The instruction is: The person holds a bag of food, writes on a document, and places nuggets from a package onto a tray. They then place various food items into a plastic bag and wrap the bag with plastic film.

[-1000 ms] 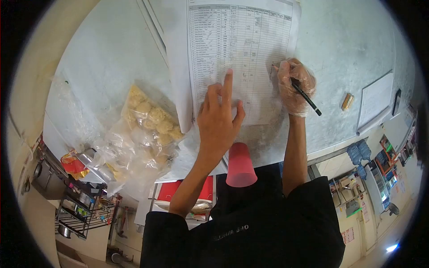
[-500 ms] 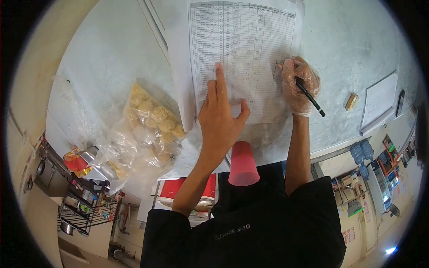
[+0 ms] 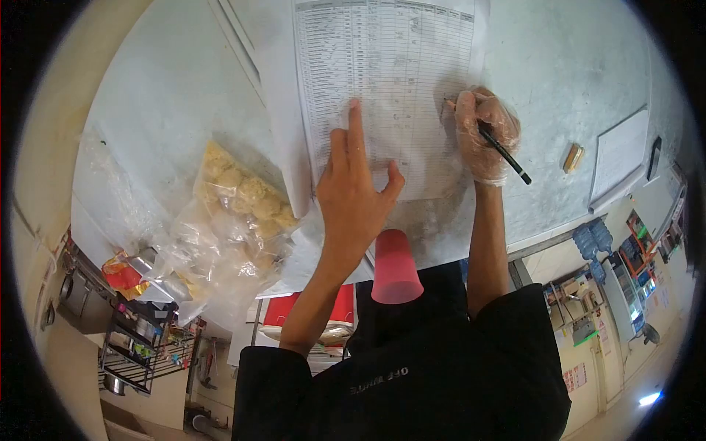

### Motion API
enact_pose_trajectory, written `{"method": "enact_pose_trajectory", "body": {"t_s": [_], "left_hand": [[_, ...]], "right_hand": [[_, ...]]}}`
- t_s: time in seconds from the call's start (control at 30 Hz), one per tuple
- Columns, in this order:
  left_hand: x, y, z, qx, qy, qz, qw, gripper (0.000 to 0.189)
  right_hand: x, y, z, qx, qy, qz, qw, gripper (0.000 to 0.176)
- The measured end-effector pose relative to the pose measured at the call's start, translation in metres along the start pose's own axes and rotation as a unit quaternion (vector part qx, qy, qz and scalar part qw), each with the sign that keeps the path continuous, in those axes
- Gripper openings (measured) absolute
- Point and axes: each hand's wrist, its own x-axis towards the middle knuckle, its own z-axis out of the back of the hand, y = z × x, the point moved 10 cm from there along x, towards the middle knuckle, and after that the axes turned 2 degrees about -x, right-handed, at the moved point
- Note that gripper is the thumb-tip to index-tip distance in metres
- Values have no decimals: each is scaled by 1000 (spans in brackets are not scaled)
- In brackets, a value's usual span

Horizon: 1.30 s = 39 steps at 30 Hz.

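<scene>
A printed sheet with a table of rows (image 3: 426, 147) lies on the pale table. My bare left hand (image 3: 355, 180) rests on it, index finger stretched along the rows and thumb apart, holding nothing. My right hand (image 3: 487, 136), in a clear plastic glove, pinches a dark pencil (image 3: 507, 156) at the sheet's right side, its tip near the paper. Below my left hand, a pink cup (image 3: 396, 268) is at the table's near edge. Clear plastic bags with yellowish lumpy food (image 3: 246, 191) lie to the left.
A red and gold packet (image 3: 121, 275) sits at the left edge. On the right are a small tan object (image 3: 573, 158), a notepad (image 3: 619, 158) and a dark narrow object (image 3: 654, 158). A black rack (image 3: 140, 353) stands beyond the table, lower left.
The whole view has shifted slightly, so the sheet, hands and bags appear a little further left. Both hands keep nearly the same pose over the sheet.
</scene>
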Motion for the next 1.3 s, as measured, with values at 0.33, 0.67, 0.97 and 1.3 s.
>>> {"method": "enact_pose_trajectory", "body": {"t_s": [0.33, 0.67, 0.97, 1.3], "left_hand": [[0, 0, -1, 2, 7, 8, 1000, 82], [0, 1, -2, 27, 4, -14, 1000, 82], [1, 1, -2, 25, 9, -7, 1000, 81], [1, 0, -1, 29, 11, -8, 999, 82]], "right_hand": [[0, 0, -1, -11, 8, 13, 1000, 34], [-4, -5, -5, -46, 32, 27, 998, 35], [-2, 1, -9, -71, 50, 34, 996, 36], [-1, 4, -6, -16, 36, 40, 998, 32]]}}
